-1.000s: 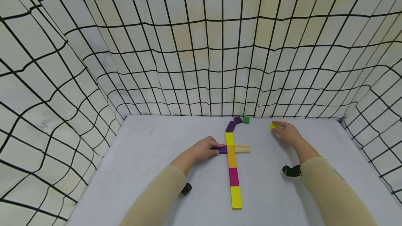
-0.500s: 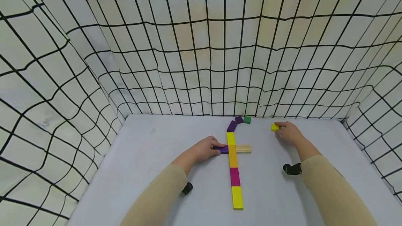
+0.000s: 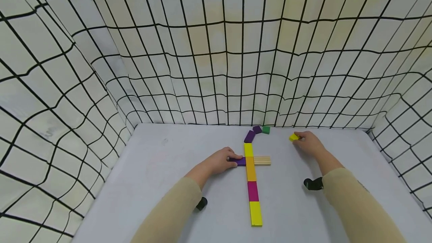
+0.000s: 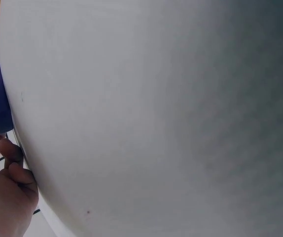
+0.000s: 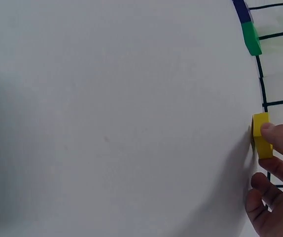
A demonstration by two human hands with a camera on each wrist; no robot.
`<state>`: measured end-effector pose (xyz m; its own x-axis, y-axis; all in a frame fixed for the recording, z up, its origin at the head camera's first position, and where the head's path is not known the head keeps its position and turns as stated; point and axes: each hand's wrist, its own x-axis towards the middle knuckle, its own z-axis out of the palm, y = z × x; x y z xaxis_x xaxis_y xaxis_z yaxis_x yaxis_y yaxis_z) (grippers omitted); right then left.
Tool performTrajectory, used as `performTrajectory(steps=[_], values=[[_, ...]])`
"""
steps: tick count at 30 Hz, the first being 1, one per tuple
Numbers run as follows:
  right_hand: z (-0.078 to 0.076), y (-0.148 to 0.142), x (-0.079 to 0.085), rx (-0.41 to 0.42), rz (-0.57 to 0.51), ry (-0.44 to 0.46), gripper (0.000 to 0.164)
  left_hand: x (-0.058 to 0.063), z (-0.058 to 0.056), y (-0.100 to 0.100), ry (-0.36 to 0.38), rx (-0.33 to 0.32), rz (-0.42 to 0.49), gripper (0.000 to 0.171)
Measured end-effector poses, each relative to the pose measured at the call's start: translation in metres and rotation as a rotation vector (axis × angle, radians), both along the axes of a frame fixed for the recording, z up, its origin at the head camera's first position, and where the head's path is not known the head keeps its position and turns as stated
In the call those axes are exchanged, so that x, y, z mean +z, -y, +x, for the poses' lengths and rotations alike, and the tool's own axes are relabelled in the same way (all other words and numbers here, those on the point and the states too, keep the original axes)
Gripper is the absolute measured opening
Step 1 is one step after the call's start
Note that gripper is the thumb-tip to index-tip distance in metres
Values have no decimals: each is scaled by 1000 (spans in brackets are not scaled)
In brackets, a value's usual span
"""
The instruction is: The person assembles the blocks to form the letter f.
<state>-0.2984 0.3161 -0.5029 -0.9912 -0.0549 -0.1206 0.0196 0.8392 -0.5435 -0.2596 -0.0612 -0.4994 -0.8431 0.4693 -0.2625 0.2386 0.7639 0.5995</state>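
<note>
My left hand (image 3: pixel 220 160) holds the outer end of a purple block (image 3: pixel 241 161), thumb on its near side and fingers at its far side. This block lies flat, its other end at the side of an orange block (image 3: pixel 251 168). In the left wrist view the purple block (image 4: pixel 0 96) shows between thumb and fingers. My right hand (image 3: pixel 309 143) pinches a small yellow block (image 3: pixel 293 137) near the back edge of the table. Seen from the right wrist, the yellow block (image 5: pixel 262 136) is tilted, thumb on its face, with a shadow beside it.
A column runs toward me with a yellow block (image 3: pixel 248 149), the orange one, a magenta block (image 3: pixel 253 191) and another yellow block (image 3: pixel 255 213). A ridged wooden piece (image 3: pixel 262 161) juts right. Two purple blocks (image 3: pixel 249 136) and a green block (image 3: pixel 266 129) curve off the far end. Black netting (image 3: pixel 216 96) surrounds the table.
The yellow block in my right hand has turned and shifted slightly as the fingers changed their hold. My left hand stays on the purple block.
</note>
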Motion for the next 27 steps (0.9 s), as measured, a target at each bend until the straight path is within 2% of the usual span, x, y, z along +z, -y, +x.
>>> performTrajectory(steps=[5,10,17,27], values=[[-1,15,3,-12,-8,-12,52,1,1,1,-4,3,1,34],[-3,31,6,-34,-33,15,52,0,1,0,-8,5,14,34],[-7,43,2,-26,-53,8,51,2,2,0,1,5,21,34],[-15,60,-4,-63,-88,47,50,1,2,1,3,6,21,34]])
